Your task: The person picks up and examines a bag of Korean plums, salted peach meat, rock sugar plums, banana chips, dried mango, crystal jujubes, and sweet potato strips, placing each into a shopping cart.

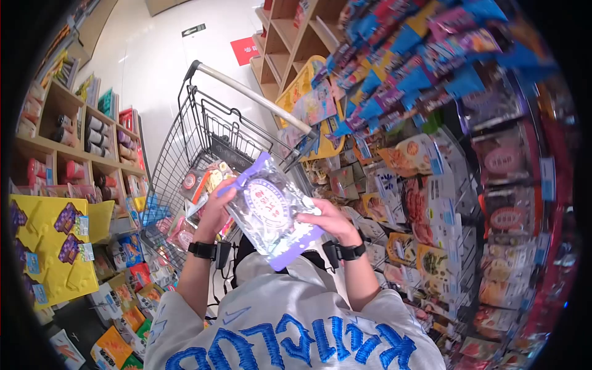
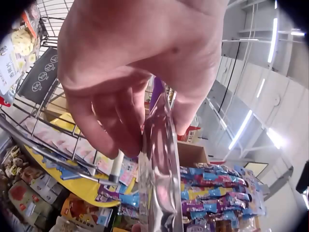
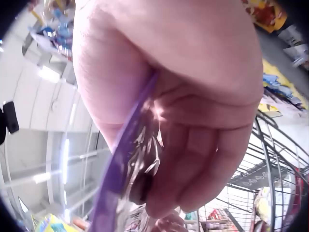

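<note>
A clear bag with purple ends and a round white label [image 1: 269, 206] is held tilted in front of the chest. The left hand [image 1: 216, 209] pinches its upper left edge; in the left wrist view, thumb and fingers of that hand [image 2: 140, 72] lie on either side of the silvery bag [image 2: 161, 179]. At its right edge the right hand [image 1: 333, 221] grips it, thumb on the front. The right wrist view has the bag's purple edge [image 3: 113, 179] between the thumb and curled fingers of the right hand [image 3: 178, 111].
A wire shopping cart [image 1: 166, 142] stands just beyond the hands, with several packages [image 1: 200, 185] inside. Shelves of bagged snacks [image 1: 425, 203] line the right. On the left are wooden cubbies [image 1: 74, 145] and a yellow display [image 1: 52, 246]. Pale floor [image 1: 148, 55] extends past the cart.
</note>
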`<move>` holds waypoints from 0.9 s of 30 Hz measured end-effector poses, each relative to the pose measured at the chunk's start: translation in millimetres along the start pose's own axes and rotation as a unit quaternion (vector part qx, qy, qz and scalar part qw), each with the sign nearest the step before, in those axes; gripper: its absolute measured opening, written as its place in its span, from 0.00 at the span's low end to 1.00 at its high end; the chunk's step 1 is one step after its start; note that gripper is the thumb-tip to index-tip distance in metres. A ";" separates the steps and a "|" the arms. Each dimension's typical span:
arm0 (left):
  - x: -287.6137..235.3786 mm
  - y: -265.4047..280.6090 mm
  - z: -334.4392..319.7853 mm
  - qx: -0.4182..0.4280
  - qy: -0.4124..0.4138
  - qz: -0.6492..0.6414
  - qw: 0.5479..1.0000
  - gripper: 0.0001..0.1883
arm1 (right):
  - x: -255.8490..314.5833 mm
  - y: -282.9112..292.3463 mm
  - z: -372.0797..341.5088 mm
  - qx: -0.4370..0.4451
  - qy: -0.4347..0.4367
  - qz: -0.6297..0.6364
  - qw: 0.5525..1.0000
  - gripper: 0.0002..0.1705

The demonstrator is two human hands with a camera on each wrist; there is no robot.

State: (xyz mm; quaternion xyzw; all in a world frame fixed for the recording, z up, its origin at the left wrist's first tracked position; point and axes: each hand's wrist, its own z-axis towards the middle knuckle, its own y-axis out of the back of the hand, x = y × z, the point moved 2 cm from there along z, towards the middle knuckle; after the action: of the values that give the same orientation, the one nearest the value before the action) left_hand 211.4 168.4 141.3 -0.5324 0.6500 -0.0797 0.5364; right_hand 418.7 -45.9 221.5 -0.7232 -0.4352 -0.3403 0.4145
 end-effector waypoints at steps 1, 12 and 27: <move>2.8 -24.9 -8.8 0.042 0.018 0.021 0.999 0.25 | -3.2 9.6 -29.0 -0.020 0.008 0.039 0.999 0.23; 85.1 -212.2 -60.3 0.296 0.146 0.146 0.933 0.35 | -30.9 29.3 -222.1 -0.086 0.385 0.278 0.876 0.58; 65.7 -297.1 -16.0 0.334 0.121 0.146 0.923 0.34 | 27.3 36.5 -213.2 -0.402 0.329 0.119 0.846 0.25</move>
State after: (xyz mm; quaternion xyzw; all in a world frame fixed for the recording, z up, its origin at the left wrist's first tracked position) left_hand 388.5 -15.1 308.1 -0.2078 0.7161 -0.2768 0.6062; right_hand 434.6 -237.5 324.2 -0.7183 -0.0091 -0.6518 0.2432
